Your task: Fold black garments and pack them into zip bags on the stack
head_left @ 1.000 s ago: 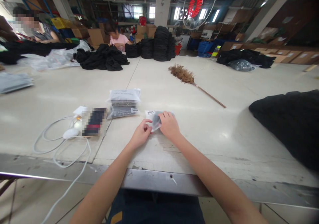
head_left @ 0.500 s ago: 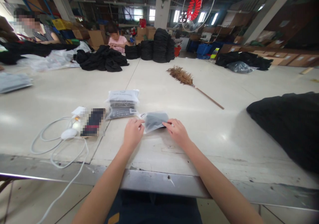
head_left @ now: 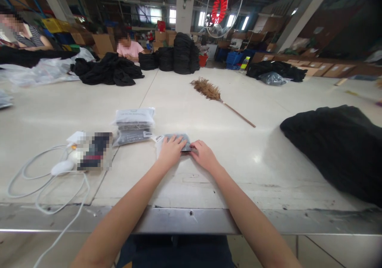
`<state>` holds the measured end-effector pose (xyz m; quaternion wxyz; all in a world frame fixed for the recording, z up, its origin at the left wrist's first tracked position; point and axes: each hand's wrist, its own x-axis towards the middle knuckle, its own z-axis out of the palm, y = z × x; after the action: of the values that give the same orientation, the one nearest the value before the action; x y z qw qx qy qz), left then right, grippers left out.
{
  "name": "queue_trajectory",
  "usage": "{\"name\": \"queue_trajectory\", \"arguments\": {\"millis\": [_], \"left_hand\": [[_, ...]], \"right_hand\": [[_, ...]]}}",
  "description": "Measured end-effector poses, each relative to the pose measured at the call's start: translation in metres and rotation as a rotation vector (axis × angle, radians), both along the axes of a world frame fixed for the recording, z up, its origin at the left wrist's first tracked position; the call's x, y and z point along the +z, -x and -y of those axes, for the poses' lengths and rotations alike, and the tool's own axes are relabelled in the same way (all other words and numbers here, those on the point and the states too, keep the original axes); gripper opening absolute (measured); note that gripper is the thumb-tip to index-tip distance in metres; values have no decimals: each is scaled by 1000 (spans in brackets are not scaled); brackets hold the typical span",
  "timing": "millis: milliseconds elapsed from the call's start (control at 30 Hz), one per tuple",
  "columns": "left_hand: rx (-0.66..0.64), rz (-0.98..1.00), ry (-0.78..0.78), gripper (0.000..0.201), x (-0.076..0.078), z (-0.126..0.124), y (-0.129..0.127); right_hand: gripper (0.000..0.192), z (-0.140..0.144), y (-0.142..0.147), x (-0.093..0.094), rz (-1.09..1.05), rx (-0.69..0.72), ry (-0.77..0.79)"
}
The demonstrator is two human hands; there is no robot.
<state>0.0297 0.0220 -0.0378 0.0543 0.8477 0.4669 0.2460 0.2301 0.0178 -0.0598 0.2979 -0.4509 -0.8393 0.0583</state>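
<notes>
Surface: pale surface (head_left: 209, 101), packing hall.
Pouch: clear garment pouch (head_left: 174, 140) at 12 o'clock, just right of stacked pouches (head_left: 133, 125).
Left hand (head_left: 170, 152): flat, pressing pouch.
Right hand (head_left: 203, 156): fingers on pouch's right edge.
Technique: press outward evenly to expel air, probably.

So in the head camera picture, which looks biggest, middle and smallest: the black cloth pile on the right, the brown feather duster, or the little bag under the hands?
1. Black cloth pile, though it lies nearer the camera.
2. Brown feather duster.
3. Small clear plastic bag of dark fabric, partly covered by the left hand and right hand.

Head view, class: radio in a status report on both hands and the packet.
Left hand flat on grey packet. Right hand at its right edge. Packet flat on table. Stacked packets beside, apart.
</notes>
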Motion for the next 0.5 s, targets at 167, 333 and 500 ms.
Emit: {"name": "queue_trajectory", "arguments": {"millis": [167, 333, 500], "left_hand": [[72, -50, -38, 34, 0, -3, -8], [120, -100, -83, 31, 3, -7, -10], [-25, -136, -57, 44, 0, -7, 7]], "right_hand": [[20, -6, 4, -4, -13, -12, 10], [18, -4, 13, 3, 70, -39, -13], [19, -1, 5, 7, 193, -47, 44]]}}
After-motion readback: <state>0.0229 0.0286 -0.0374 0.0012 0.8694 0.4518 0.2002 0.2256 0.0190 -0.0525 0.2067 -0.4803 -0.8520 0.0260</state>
